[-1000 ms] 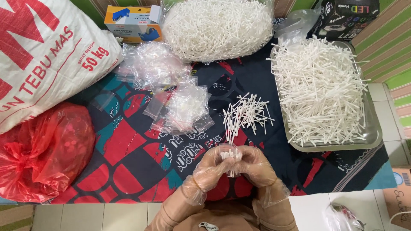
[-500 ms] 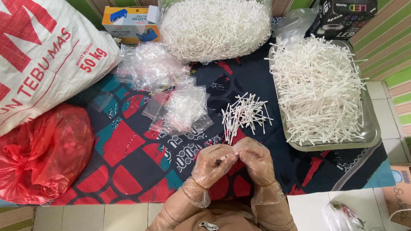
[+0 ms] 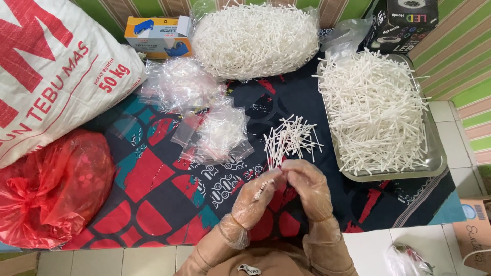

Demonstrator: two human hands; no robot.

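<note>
The left hand (image 3: 254, 197), in a clear plastic glove, is curled with its fingers pinching a small bundle of white sticks (image 3: 262, 190). The right hand (image 3: 307, 186), gloved the same way, closes its fingertips over the upper end of the bundle, so both hands meet just above the patterned cloth (image 3: 153, 189). The two-handed grip appears to keep the sticks parallel and their ends level.

The bundle's long axis runs diagonally: the lower end points down-left toward the left palm, the upper end up-right toward the right fingertips.

Just beyond the hands lies a loose pile of sticks (image 3: 290, 139), fanned in mixed directions and within easy reach. To its left are small clear bags (image 3: 221, 132). To the right, a metal tray (image 3: 440, 158) holds a larger heap. A clear sack of sticks (image 3: 254, 38) sits at the far edge. A red plastic bag (image 3: 51, 189) and a white woven sack (image 3: 46, 76) occupy the left side.
</note>
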